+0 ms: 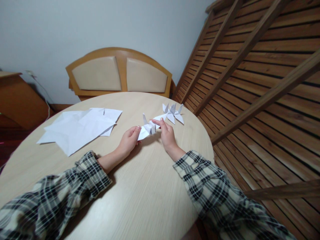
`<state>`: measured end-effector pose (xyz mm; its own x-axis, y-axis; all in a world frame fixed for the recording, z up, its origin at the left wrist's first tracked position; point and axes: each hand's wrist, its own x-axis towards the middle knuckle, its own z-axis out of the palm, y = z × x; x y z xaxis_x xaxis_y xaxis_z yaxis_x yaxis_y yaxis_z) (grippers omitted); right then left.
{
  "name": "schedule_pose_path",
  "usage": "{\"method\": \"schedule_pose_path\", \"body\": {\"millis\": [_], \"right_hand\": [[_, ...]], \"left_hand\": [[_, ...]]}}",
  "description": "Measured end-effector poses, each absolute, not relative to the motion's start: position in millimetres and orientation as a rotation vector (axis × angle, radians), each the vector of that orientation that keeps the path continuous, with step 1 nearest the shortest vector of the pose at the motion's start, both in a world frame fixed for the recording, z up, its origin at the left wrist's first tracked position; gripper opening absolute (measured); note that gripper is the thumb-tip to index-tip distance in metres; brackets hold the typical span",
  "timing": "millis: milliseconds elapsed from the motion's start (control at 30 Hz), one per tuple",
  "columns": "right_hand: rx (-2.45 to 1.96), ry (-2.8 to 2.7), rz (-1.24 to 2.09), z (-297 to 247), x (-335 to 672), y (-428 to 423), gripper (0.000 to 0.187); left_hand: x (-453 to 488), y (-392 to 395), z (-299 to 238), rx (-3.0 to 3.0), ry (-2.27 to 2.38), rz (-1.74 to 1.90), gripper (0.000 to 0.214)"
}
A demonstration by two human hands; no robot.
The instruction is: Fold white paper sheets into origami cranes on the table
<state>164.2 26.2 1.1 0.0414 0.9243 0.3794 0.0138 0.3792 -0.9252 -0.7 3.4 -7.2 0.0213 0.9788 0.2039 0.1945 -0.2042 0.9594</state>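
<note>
A white folded paper crane (149, 128) is held just above the table between my two hands, its wings spread out to either side and one thin point standing up. My left hand (129, 140) pinches the tip of the left wing between thumb and fingers. On the other side, my right hand (167, 133) is closed on the right wing, thumb on top. Beyond my right hand, several finished-looking white paper cranes (173, 112) stand close together on the table.
Loose sheets of white paper (82, 128) lie overlapping on the left of the round wooden table (140, 200). Behind the table stands a padded headboard (100, 73) against the wall. A slatted wooden panel (260, 83) leans along the right side.
</note>
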Motion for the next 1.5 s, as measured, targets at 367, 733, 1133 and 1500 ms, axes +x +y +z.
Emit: {"method": "schedule_pose_path", "body": {"millis": [367,733,1133,1500], "right_hand": [[-0.956,-1.371,0.927,-1.2,163.4,27.5,0.057],[-0.942,-1.324,0.909,-2.0,166.4,31.4,0.056],[-0.961,-1.303,0.918,-0.1,167.1,31.0,0.055],[-0.964,-1.321,0.927,0.5,165.1,28.2,0.057]], "left_hand": [[-0.3,3.7,-8.7,1.46,1.264,1.33,0.035],[1.7,1.8,-1.1,1.446,1.228,1.229,0.036],[1.1,2.7,-2.9,1.437,1.206,1.212,0.036],[1.9,0.7,-0.9,1.447,1.225,1.273,0.039]]}}
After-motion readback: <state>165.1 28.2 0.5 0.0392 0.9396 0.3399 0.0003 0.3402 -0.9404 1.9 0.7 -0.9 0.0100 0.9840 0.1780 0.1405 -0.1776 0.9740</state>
